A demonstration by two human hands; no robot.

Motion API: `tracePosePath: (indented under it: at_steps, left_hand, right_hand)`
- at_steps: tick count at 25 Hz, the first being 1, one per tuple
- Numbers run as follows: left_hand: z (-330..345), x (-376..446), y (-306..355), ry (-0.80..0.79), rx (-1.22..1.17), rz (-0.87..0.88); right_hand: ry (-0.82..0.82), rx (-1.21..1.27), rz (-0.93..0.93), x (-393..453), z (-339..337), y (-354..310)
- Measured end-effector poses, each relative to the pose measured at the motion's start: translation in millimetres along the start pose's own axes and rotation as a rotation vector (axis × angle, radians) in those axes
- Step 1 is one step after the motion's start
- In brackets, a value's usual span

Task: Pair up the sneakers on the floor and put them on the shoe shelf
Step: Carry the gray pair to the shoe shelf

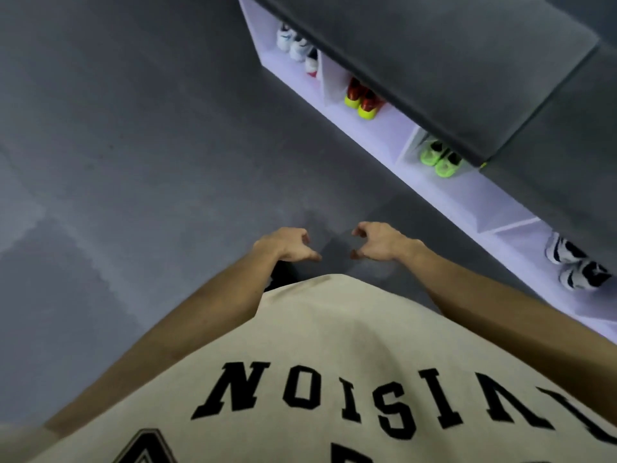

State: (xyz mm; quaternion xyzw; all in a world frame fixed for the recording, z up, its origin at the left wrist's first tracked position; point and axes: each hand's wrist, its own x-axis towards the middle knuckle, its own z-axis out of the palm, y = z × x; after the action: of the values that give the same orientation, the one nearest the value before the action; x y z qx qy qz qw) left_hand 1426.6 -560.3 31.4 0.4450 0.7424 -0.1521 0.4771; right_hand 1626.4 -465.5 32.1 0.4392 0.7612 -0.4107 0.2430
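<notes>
Both hands hang empty over the gray floor [117,145]. The left hand [287,245] and right hand [380,242] sit side by side just above the shirt hem [320,295], fingers loosely curled toward each other, holding nothing and touching nothing.

The sneakers in view are all on the shelf [384,128], which runs from 12 o'clock down to 3 o'clock. In its cubbies, from far to near: a white pair [293,45] with a third, red-trimmed shoe [312,63] just beside it, a red-and-yellow pair [362,98], a green pair [440,158], and a black-and-white pair [577,262] at 3 o'clock. Each pair stands toes outward, the two shoes touching or nearly so. No loose sneaker shows on the floor; judging by that, the sorting looks finished or nearly so, though the floor behind the person is out of sight.

If another shoe turns up, it should be light and slightly springy, with a stiff sole and soft upper. The heel collar or the tongue opening gives the surest hold; pinching two collars together would let one hand carry a pair.
</notes>
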Motion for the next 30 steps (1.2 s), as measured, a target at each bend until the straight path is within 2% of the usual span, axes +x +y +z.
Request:
tracePosePath:
  at_steps: [6, 14, 22, 30]
  left_hand:
    - [-45.9, 4.5, -120.7, 0.061, -0.145, -0.088]
    - [-152.0, 11.1, -287.8, 0.137, -0.317, -0.144]
    - [-257.8, 60.5, -393.1, 0.114, -0.419, -0.233]
    - [-423.0, 119.5, -493.5, 0.127, -0.480, -0.350]
  right_hand:
    - [-0.072, -0.095, -0.091, 65.8, -12.0, -120.9]
    - [-0.090, -0.109, -0.144, 164.9, -20.6, -314.3]
    - [-0.150, -0.177, -0.197, 288.7, -58.9, -445.0]
    - [-0.212, -0.252, -0.299, 435.0, -137.3, -599.8]
